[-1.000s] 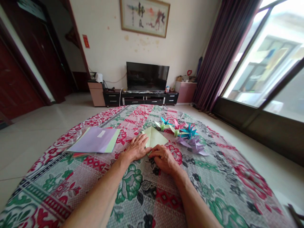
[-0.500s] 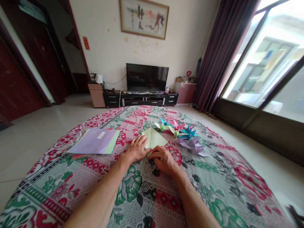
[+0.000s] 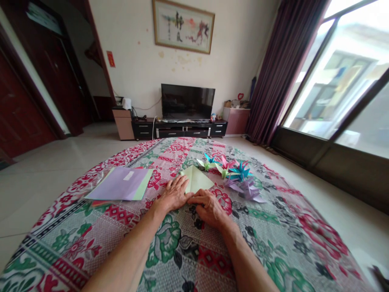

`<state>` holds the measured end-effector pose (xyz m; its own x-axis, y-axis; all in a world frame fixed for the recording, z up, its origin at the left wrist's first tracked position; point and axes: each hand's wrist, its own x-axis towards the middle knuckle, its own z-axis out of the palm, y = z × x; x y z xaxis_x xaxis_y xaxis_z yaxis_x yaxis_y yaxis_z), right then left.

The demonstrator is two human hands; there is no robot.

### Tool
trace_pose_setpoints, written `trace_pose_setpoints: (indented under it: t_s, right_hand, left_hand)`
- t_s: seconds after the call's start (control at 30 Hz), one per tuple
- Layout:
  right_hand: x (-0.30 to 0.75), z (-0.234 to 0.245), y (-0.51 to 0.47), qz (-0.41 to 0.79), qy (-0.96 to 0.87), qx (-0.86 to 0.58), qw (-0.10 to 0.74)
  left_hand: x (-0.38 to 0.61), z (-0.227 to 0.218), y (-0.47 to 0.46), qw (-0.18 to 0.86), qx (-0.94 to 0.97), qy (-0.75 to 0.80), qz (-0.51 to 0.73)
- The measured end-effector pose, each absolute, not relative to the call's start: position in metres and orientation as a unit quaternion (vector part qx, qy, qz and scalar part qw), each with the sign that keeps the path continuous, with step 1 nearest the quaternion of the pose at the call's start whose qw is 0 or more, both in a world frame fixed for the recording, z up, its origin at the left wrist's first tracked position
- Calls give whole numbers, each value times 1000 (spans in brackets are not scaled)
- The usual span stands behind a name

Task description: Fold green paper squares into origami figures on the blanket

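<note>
A pale green sheet of origami paper (image 3: pixel 197 179) with crease lines lies on the table in front of me. My left hand (image 3: pixel 174 193) rests flat over its left side, fingers stretched out and thumb at the near edge. Curled fingers of my right hand (image 3: pixel 209 207) press at the paper's near corner, the index finger meeting my left thumb. Both hands hide that corner. Just beyond, to the right, stand several folded paper cranes: blue ones (image 3: pixel 242 172), green ones (image 3: pixel 225 172), a pink one (image 3: pixel 227 162) and purple ones (image 3: pixel 251 190).
A stack of coloured paper (image 3: pixel 118 184), purple on top, lies left of my hands. The round table wears a flowered cloth (image 3: pixel 164 239). Across the floor stand a television (image 3: pixel 187 102) and a low black cabinet (image 3: pixel 173 129). Dark curtains (image 3: pixel 273 77) hang by the window at right.
My right index finger has slid slightly left along the paper's near edge to my left thumb. My left hand stays nearly still. The view has tilted slightly.
</note>
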<state>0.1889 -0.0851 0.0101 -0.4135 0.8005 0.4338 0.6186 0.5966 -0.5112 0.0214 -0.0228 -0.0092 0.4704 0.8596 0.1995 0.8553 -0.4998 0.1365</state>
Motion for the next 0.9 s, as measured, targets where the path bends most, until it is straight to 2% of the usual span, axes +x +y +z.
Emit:
trace_pose_setpoints:
  t_s: [0.3, 0.57, 0.9]
  right_hand:
    - [188, 6, -84, 123, -832, -434, 323]
    - [187, 8, -86, 115, -837, -426, 324]
    - [187, 5, -84, 139, -834, -415, 335]
  left_hand:
    - [22, -9, -18, 21, 856, 498, 138]
    - [32, -9, -6, -18, 853, 478, 206]
    - [33, -7, -11, -25, 847, 494, 196]
